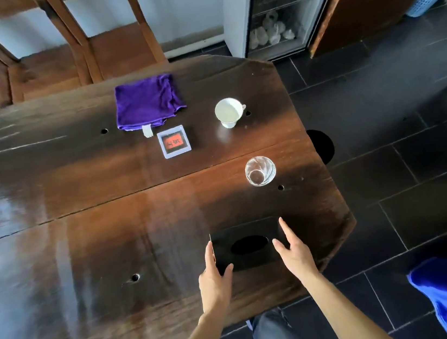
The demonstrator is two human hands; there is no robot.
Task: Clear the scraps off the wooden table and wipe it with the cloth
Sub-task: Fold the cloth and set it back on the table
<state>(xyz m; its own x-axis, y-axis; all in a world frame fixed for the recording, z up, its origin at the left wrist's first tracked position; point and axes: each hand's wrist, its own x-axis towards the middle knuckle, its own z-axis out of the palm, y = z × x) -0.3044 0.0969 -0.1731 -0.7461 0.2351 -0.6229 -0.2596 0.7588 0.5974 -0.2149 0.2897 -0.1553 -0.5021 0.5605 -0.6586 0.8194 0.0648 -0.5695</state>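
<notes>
Two bare forearms and a jeans-clad leg

Both forearms are bare, with no sleeve showing as far up as the near edge of the view. The left hand (215, 277) and the right hand (294, 254) carry no glove, and no ring, watch or wristband shows on either; the nails look short and plain. Between the two arms, at the near edge, a leg in blue-grey denim jeans (278, 335) shows, the cloth faded and creased, with a seam running along it.

Glossy wooden table (77, 188), purple cloth (148, 102), clear glass (260, 170)
</notes>
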